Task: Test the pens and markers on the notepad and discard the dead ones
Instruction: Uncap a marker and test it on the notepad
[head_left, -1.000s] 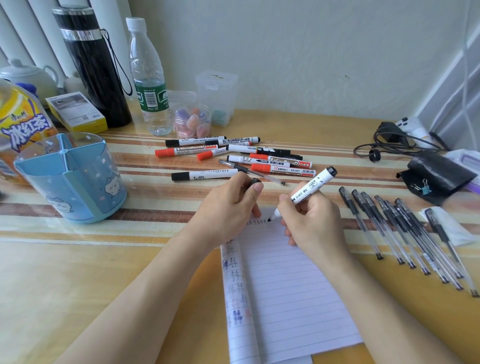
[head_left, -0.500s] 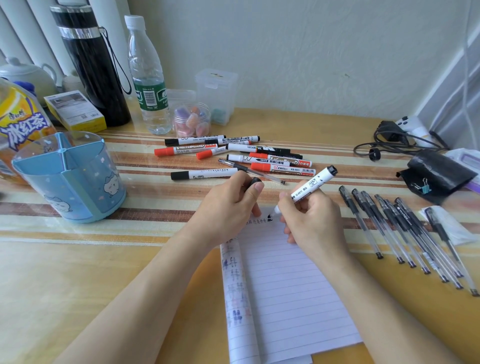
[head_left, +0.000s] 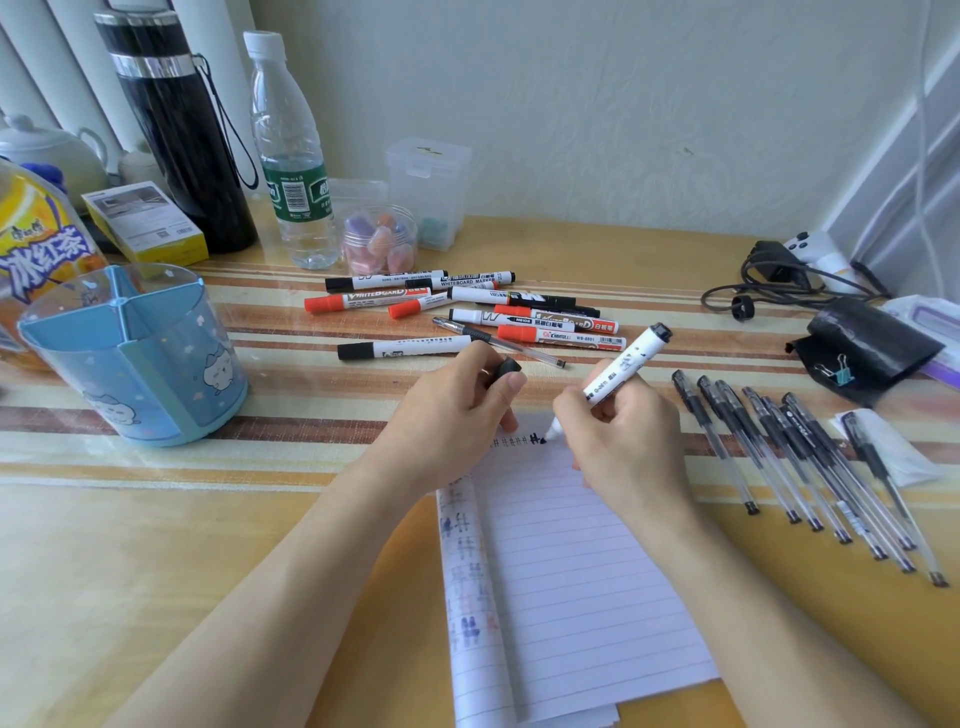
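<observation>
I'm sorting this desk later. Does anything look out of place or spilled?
Nothing looks spilled. One clear gel pen lies among the whiteboard markers, apart from the row of gel pens on the right. Used pages of the notepad curl over at its left edge.

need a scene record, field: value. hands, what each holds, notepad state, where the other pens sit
right hand: grips white marker, tip down on the top line of the notepad
left hand: pinches black cap, by the notepad's top left corner
ink: dark black mark at the tip, ending a row of finer hash marks
marker pile: red- and black-capped whiteboard markers, behind the hands
gel pens: capped, in a row right of the notepad
pen holder: blue, divided, far left
</observation>
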